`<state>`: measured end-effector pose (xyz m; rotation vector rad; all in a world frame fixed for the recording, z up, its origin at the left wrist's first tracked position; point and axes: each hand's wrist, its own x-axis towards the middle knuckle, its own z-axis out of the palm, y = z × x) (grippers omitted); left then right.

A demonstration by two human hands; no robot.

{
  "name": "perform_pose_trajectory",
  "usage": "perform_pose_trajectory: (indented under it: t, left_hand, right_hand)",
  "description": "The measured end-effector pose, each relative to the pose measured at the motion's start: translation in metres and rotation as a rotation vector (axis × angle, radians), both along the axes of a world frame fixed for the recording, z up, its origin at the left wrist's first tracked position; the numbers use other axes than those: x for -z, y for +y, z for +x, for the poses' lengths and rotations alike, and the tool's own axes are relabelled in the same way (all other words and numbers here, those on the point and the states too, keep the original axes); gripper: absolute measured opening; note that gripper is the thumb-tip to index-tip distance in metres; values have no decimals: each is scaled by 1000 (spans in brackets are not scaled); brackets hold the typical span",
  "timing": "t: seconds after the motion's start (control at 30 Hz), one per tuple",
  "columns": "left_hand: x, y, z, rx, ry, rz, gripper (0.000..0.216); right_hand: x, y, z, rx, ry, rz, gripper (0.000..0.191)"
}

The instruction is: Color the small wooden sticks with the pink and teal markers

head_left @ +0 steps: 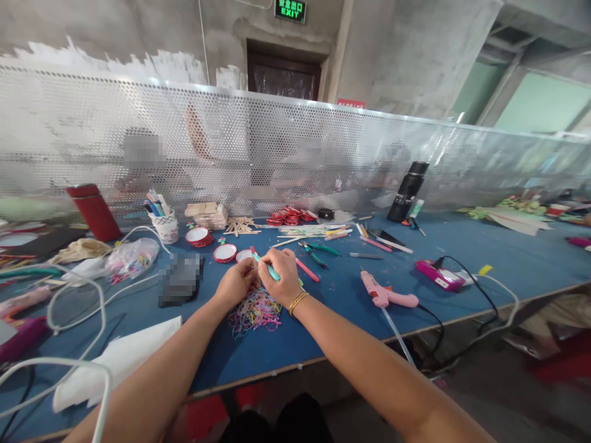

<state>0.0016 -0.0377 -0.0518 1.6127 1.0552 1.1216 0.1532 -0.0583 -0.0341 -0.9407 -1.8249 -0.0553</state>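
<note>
My right hand [284,271] is closed around a slim teal pen [272,272] whose pinkish-red end points up and to the left. Close beside it, my left hand [237,280] has its fingers pinched together; whatever they hold is too small or hidden to make out. Under both hands lies a tangled heap of thin coloured bands [256,315]. Just beyond the fingers are a round red-rimmed white disc [225,253] and a second, paler disc [242,255] partly covered by my hand. A pink-red stick-like pen [308,271] lies to the right of my right hand.
Green-handled pliers [323,249], a pink glue gun [385,293] and a magenta box with cables [438,275] lie rightward on the blue table [351,332]. Leftward are a phone [181,280], white paper [124,357], a pen cup [164,226] and a red flask [95,212]. A perforated metal screen [277,154] stands behind.
</note>
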Motion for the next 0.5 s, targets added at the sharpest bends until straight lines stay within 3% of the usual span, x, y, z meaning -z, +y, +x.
perform_pose_trajectory:
  t: [0.5]
  left_hand:
    - [-4, -3, 0, -19, 48, 4, 16]
  right_hand:
    - [-2, 2, 4, 58, 19, -32, 14]
